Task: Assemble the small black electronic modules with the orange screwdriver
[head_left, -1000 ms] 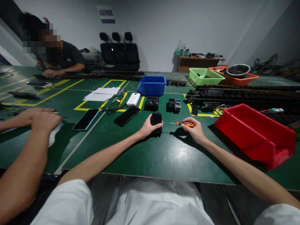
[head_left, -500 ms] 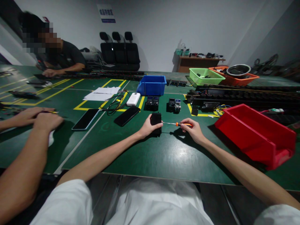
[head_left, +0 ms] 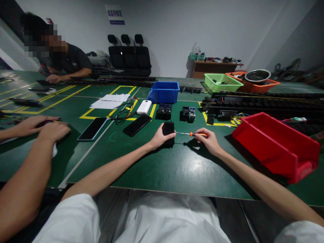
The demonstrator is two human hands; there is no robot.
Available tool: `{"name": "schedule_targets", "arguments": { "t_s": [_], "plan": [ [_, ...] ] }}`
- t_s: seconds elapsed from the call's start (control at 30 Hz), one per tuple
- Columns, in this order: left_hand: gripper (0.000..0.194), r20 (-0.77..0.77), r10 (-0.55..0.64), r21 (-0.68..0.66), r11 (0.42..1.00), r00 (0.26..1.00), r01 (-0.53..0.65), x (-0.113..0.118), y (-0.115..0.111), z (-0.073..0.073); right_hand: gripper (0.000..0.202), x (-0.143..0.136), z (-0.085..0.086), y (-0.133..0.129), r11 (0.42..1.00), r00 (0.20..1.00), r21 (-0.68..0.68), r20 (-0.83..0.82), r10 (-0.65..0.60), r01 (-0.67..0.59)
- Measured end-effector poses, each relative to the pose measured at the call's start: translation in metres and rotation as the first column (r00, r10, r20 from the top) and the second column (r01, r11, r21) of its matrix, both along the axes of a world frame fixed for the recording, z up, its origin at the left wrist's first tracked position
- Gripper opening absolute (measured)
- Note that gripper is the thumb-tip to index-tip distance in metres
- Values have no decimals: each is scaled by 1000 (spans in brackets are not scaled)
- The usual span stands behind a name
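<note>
My left hand is closed around a black box-shaped device, thumb across its near side, just above the green table. In my right hand is a screwdriver with an orange and black handle. Its thin shaft points left, and the tip meets the right side of the device; the exact contact spot is too small to make out. Beyond my hands stand two similar black modules, one behind the device and another to its right, with some bare parts showing.
A red bin stands at my right, a blue bin farther back. Left of my hands lie a black phone, another phone, a white power bank and cables. A co-worker's hands work at far left; another person sits beyond.
My hands, the device and the screwdriver hold the same place. At the far left, the co-worker's nearer hand has shifted slightly.
</note>
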State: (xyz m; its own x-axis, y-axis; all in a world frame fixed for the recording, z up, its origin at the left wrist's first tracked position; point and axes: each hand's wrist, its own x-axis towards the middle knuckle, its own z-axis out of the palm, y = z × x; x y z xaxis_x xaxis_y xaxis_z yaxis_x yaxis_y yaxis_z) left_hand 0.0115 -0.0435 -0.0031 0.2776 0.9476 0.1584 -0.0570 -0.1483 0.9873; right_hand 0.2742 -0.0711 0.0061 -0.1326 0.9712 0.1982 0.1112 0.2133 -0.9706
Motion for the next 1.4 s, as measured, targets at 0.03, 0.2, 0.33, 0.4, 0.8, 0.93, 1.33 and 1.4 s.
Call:
{"name": "schedule_targets", "arguments": {
  "t_s": [0.03,0.2,0.33,0.4,0.8,0.93,1.33,1.4],
  "plan": [
    [57,-2,0,1,1000,1000,0,0,0,0,27,0,0,0,1000,1000,0,2,-2,2],
    [56,0,-5,2,1000,1000,5,0,-1,1,27,0,0,1,1000,1000,8,14,0,0],
    [57,9,0,-3,1000,1000,0,0,-2,2,28,0,1,0,1000,1000,8,19,-4,4],
    [57,10,-1,-4,1000,1000,1,1,-2,2,28,0,1,0,1000,1000,9,20,-7,7],
    [55,-10,-4,5,1000,1000,4,0,0,1,28,0,2,0,1000,1000,3,24,-5,5],
    [54,-15,1,14,1000,1000,-1,0,-1,1,29,-1,2,-1,1000,999,5,31,-8,8],
    [54,-14,8,16,1000,1000,-8,0,-2,2,28,2,1,-1,990,992,140,115,-43,26],
    [54,-9,9,13,1000,1000,-9,0,-2,3,29,2,1,-1,988,991,150,125,-45,26]
  ]
}}
